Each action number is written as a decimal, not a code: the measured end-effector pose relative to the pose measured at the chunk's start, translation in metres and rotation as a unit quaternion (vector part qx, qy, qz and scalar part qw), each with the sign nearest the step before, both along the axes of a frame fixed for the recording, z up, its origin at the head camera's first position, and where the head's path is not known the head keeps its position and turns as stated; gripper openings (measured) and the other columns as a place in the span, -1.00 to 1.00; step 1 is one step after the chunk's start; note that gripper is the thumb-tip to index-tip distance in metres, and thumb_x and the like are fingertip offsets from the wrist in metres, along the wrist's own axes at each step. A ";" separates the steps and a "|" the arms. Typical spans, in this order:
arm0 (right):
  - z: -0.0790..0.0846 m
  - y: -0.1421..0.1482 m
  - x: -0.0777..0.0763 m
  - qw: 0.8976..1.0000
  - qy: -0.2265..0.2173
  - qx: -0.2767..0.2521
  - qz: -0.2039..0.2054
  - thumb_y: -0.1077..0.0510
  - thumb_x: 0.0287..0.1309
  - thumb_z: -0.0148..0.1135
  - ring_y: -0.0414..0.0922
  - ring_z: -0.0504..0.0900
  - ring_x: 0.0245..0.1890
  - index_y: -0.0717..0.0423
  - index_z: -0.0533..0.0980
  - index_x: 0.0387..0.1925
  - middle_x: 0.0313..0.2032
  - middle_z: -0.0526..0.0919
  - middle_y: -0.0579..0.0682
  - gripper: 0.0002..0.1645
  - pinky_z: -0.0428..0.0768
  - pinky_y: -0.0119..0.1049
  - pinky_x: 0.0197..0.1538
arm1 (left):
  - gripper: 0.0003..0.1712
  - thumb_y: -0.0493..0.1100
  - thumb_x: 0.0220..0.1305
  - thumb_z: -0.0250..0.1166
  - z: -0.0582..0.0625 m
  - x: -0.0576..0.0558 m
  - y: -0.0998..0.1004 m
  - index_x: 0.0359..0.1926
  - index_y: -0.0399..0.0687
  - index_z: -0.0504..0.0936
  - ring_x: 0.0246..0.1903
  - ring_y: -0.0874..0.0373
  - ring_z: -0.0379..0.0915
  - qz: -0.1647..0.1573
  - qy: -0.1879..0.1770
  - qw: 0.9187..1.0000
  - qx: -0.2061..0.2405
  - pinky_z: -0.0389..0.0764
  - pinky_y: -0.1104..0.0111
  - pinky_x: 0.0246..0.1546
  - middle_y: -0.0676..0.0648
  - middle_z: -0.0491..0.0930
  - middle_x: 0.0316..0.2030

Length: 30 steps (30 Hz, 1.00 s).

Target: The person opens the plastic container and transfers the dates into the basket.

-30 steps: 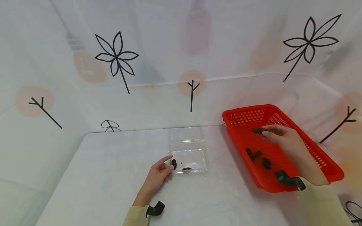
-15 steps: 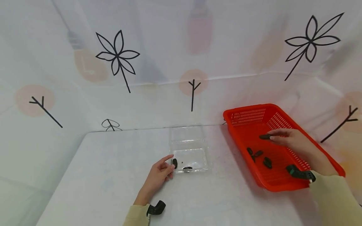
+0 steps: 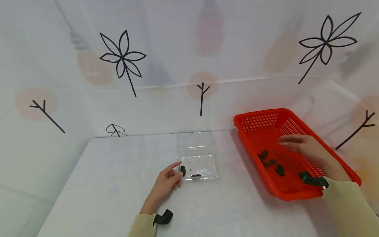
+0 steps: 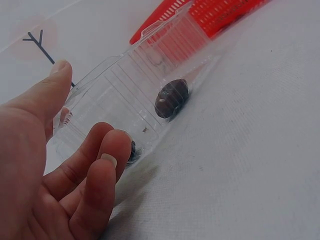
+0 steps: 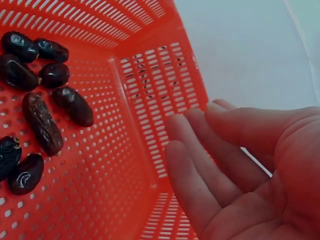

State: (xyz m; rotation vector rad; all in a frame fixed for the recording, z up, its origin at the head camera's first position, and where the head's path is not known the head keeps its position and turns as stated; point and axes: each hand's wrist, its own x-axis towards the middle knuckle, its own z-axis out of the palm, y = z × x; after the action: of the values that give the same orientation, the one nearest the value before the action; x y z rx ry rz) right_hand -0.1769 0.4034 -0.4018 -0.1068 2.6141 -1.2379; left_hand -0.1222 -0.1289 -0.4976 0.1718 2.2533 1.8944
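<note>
My right hand [image 3: 297, 144] hovers inside the red plastic basket [image 3: 322, 149], fingers extended and nothing between them. In the right wrist view, several dark, wrinkled dates [image 5: 42, 124] lie on the basket floor, apart from the fingertips [image 5: 175, 150]. My left hand [image 3: 164, 184] is at the near left corner of a clear plastic box [image 3: 204, 161], with its fingers loosely bent beside the wall. Two dates are inside the box: one date [image 3: 196, 175] along the near wall, shown also as a brown date [image 4: 171, 98] in the left wrist view, and another partly hidden behind my left fingers.
The box's clear lid [image 3: 195, 140] lies opened back toward the rear wall. A white cloth [image 3: 118, 191] covers the table, and a printed curtain [image 3: 165, 65] rises behind it. The basket's raised rim [image 3: 241, 135] stands to the right of the box.
My right hand moved right and slightly down with a date, then let it fall among the dates at the basket's left side. My left hand has stayed at the box.
</note>
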 end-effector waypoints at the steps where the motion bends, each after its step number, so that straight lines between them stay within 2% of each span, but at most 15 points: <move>1: 0.001 0.000 0.001 1.000 0.001 -0.012 -0.001 -0.07 0.48 0.06 -0.50 0.53 -0.07 0.26 0.32 0.38 0.14 0.62 -0.01 -0.35 0.56 -0.40 -0.04 | -0.43 -0.27 0.35 0.31 0.002 0.000 0.000 0.36 -0.12 0.45 -0.50 -0.03 0.53 0.000 -0.002 1.000 -0.001 0.51 0.43 -0.49 -0.21 0.55 -0.43; 5: 0.007 -0.006 0.006 0.999 0.008 -0.041 -0.005 -0.08 0.47 0.08 -0.49 0.56 -0.06 0.24 0.33 0.38 0.07 0.65 -0.19 -0.35 0.53 -0.49 -0.07 | -0.44 -0.28 0.35 0.31 0.003 0.001 0.001 0.35 -0.12 0.45 -0.51 0.00 0.53 0.000 -0.008 1.000 -0.001 0.52 0.43 -0.49 -0.18 0.55 -0.43; 11: 0.020 -0.032 0.015 0.996 0.041 -0.081 -0.005 -0.03 0.45 0.11 -0.44 0.61 -0.05 0.18 0.40 0.34 0.05 0.68 -0.16 -0.43 0.52 -0.54 -0.07 | -0.42 -0.20 0.35 0.33 -0.006 -0.001 0.000 0.36 0.01 0.46 -0.51 0.07 0.54 0.001 -0.007 1.000 0.005 0.53 0.42 -0.49 -0.11 0.56 -0.42; 15: 0.030 -0.060 0.021 0.993 0.067 -0.096 -0.007 0.01 0.45 0.14 -0.38 0.64 -0.06 0.16 0.46 0.28 -0.01 0.70 -0.21 -0.50 0.53 -0.54 -0.07 | -0.42 -0.17 0.34 0.34 -0.009 -0.003 -0.002 0.36 0.01 0.46 -0.51 0.06 0.54 0.001 0.002 1.000 0.005 0.53 0.41 -0.50 -0.12 0.56 -0.42; 18: 0.035 -0.081 0.027 0.989 0.092 -0.118 -0.002 0.07 0.44 0.14 -0.32 0.65 -0.06 0.21 0.49 0.23 -0.03 0.71 -0.17 -0.55 0.56 -0.49 -0.06 | -0.42 -0.18 0.34 0.34 -0.010 -0.004 -0.002 0.36 -0.04 0.46 -0.54 0.07 0.53 -0.002 0.012 1.000 0.007 0.51 0.42 -0.52 -0.15 0.56 -0.44; 22: 0.034 -0.107 0.036 0.983 0.112 -0.148 0.010 0.14 0.43 0.16 -0.17 0.69 -0.05 0.26 0.52 0.19 0.01 0.70 -0.02 -0.59 0.60 -0.42 -0.07 | -0.43 -0.21 0.35 0.33 -0.009 -0.004 -0.001 0.35 -0.11 0.46 -0.56 0.10 0.51 -0.007 0.022 1.000 0.013 0.49 0.43 -0.53 -0.18 0.55 -0.45; 26: 0.030 -0.131 0.044 0.983 0.106 -0.147 0.002 0.09 0.41 0.19 -0.13 0.68 -0.04 0.18 0.56 0.16 0.02 0.69 0.05 -0.61 0.62 -0.34 -0.05 | -0.43 -0.21 0.35 0.33 -0.009 -0.004 -0.002 0.35 -0.11 0.46 -0.56 0.11 0.52 -0.007 0.020 1.000 0.013 0.49 0.42 -0.53 -0.16 0.55 -0.45; 30: 0.029 -0.157 0.049 0.987 0.092 -0.131 -0.007 0.10 0.38 0.22 -0.11 0.66 -0.02 0.12 0.59 0.13 0.02 0.68 0.10 -0.65 0.61 -0.35 -0.03 | -0.44 -0.21 0.35 0.33 -0.009 -0.003 -0.001 0.34 -0.07 0.47 -0.56 0.13 0.51 -0.003 0.016 1.000 0.016 0.49 0.44 -0.53 -0.14 0.55 -0.46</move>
State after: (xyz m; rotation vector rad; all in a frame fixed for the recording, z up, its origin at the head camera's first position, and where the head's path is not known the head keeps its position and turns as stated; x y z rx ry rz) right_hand -0.1283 0.2467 -0.3729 -0.2627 2.5904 -1.6436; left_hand -0.1256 -0.1302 -0.5061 0.2131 2.2411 1.9389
